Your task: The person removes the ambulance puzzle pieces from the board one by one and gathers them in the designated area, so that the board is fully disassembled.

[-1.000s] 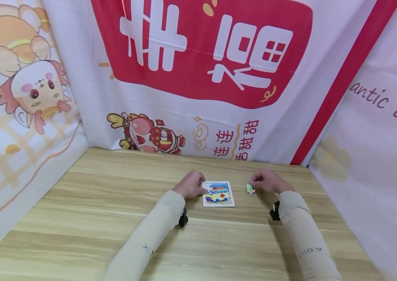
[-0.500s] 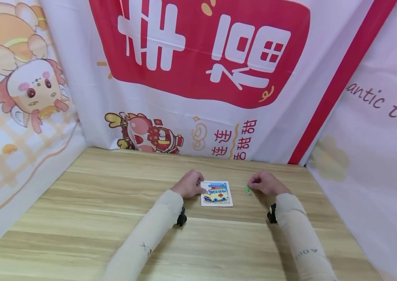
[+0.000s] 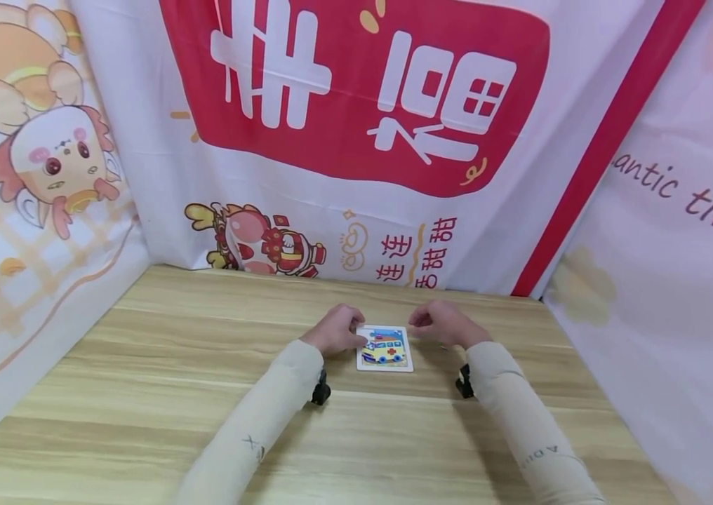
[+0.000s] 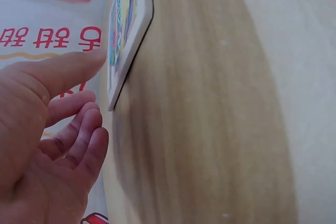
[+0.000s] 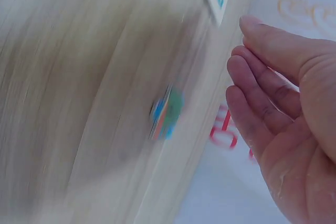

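A small white-framed jigsaw puzzle (image 3: pixel 391 348) with a yellow ambulance picture lies on the table. At its left edge my left hand (image 3: pixel 335 330) holds the frame, thumb over the rim and index finger by the upper left corner. My right hand (image 3: pixel 448 325) hovers just off the puzzle's upper right corner. In the right wrist view, that right hand (image 5: pixel 283 93) has thumb and index tips close together; I cannot tell whether a piece is between them. Colourful loose puzzle material (image 5: pixel 167 113), green, orange and blue, lies on the table below the right hand, blurred.
The wood-grain table (image 3: pixel 356 435) runs up to a printed cloth backdrop (image 3: pixel 356 161) behind the puzzle. Printed cloth walls also stand at left and right. A black wrist camera (image 3: pixel 321 388) sits under the left cuff, another camera (image 3: pixel 464 382) under the right.
My right hand has moved left from the loose green pieces to the puzzle's right side. Less of the loose material shows beside it now. My left hand has stayed at the puzzle's left edge.
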The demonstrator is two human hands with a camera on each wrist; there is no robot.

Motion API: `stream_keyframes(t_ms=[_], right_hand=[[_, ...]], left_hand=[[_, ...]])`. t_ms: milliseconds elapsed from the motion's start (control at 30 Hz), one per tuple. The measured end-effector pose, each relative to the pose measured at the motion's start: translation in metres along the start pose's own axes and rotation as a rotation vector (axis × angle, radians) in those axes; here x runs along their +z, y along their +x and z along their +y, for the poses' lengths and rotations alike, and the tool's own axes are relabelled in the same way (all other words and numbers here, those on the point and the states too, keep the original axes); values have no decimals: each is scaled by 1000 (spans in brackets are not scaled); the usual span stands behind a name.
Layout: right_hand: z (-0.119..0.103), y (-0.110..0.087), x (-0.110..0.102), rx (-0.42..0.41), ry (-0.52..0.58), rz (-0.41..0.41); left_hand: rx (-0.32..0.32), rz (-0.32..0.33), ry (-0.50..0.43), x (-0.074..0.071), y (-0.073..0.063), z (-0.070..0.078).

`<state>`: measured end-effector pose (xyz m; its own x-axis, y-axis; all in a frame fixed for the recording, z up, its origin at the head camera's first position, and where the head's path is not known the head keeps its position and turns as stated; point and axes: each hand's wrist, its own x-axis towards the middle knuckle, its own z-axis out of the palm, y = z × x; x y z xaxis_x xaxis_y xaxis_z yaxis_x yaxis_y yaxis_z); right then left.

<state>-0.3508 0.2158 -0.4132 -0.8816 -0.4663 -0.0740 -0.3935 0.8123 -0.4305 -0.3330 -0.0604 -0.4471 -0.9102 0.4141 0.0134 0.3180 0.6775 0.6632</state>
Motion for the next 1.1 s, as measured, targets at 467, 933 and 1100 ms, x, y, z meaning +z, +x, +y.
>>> stream_keyframes(t_ms=[467, 933, 1100], right_hand=[[-46, 30, 24, -95, -15, -75], [-51, 35, 28, -55, -49, -87], [-50, 35, 26, -37, -57, -93]], left_hand=[[91, -59, 102, 4, 12, 11], [116, -24, 111, 6, 8, 7], [114, -21, 108, 6, 9, 7]])
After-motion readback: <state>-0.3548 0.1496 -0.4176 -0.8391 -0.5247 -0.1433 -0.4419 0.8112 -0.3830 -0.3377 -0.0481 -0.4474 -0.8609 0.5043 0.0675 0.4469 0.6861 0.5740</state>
